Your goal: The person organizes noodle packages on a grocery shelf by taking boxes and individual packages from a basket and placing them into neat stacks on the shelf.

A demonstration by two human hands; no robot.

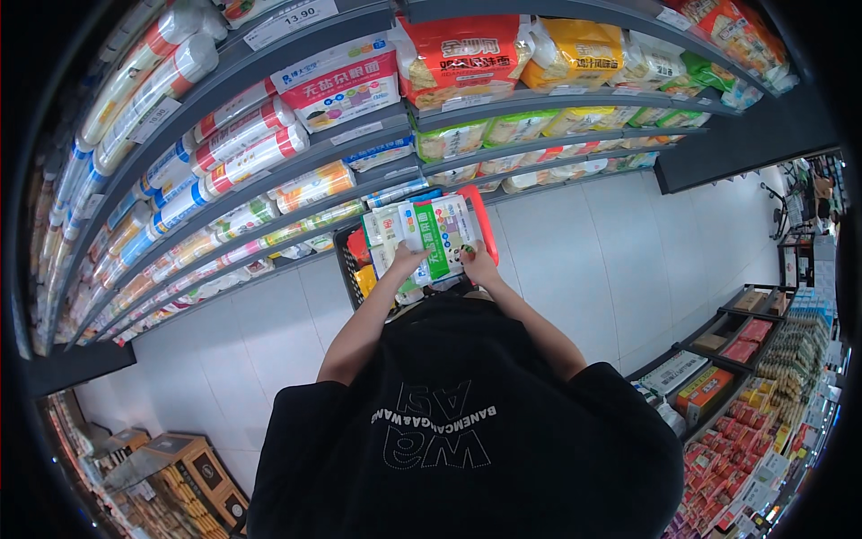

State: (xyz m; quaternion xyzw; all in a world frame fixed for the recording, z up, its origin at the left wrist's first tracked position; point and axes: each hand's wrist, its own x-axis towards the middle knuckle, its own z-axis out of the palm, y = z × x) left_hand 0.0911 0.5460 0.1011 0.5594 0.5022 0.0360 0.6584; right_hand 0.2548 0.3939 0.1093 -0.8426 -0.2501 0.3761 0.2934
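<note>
Both hands grip a white flat packet of noodles with a green band (436, 246), bearing printed writing. My left hand (406, 261) holds its lower left part, thumb on the front. At its lower right edge is my right hand (481, 265), with a small dark and green spot by the fingers that I cannot make out. Under the packet stands a black perforated shopping basket (349, 266) with a red handle (483, 226). Red and yellow packs (364, 277) show inside the basket at the left. Other flat packets lie just behind the held one, partly covered.
Ahead, store shelves (350, 135) curve across the view, stocked with bundled noodles (259, 158) and large bagged noodles (465, 60). Pale floor tiles (559, 236) run along their foot. Behind at right is a display of red packs (727, 431); boxed goods (202, 471) stand behind at left.
</note>
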